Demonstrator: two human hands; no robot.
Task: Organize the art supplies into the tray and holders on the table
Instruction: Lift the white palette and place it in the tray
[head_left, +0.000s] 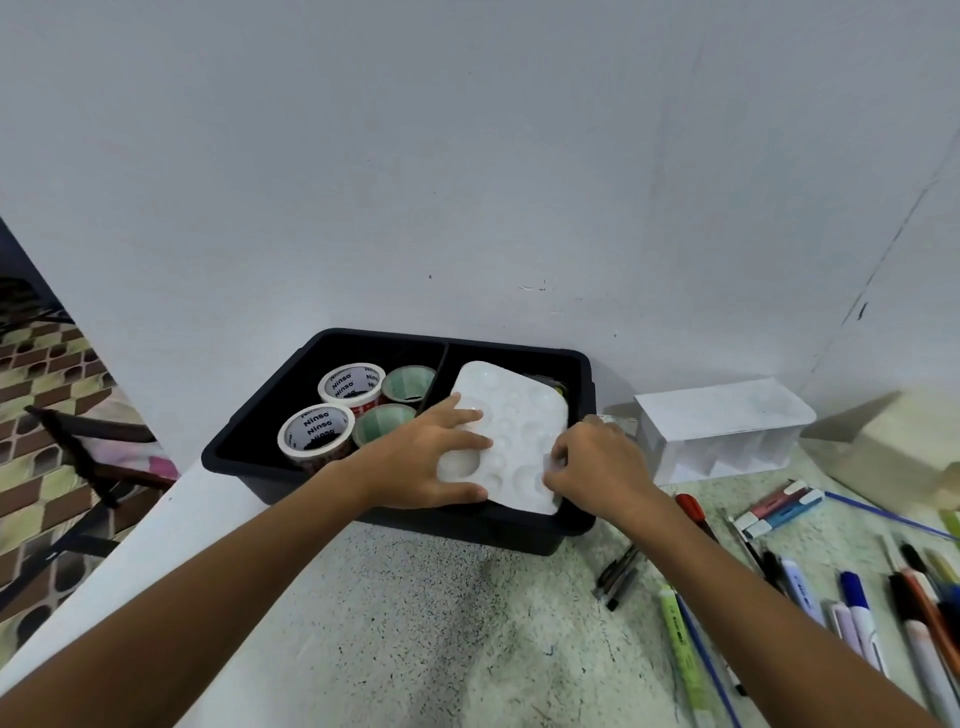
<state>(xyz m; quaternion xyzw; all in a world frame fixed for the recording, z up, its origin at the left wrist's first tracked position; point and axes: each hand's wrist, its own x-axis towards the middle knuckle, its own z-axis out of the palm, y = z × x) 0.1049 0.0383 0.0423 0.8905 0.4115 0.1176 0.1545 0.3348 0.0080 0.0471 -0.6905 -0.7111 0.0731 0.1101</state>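
Behind the speckled table (415, 623) and black tray (249, 447), a plain white wall (467, 156).

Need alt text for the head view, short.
Both hands, left hand and right hand, set a white paint palette into the right compartment of a black tray; tape rolls fill the left compartment, pens lie on the table.

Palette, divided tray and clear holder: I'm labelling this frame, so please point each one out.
Palette (519, 415), head view, on its bare middle wells.
Tray (249, 421), head view, on its left rim.
Holder (722, 415), head view, on its top face.
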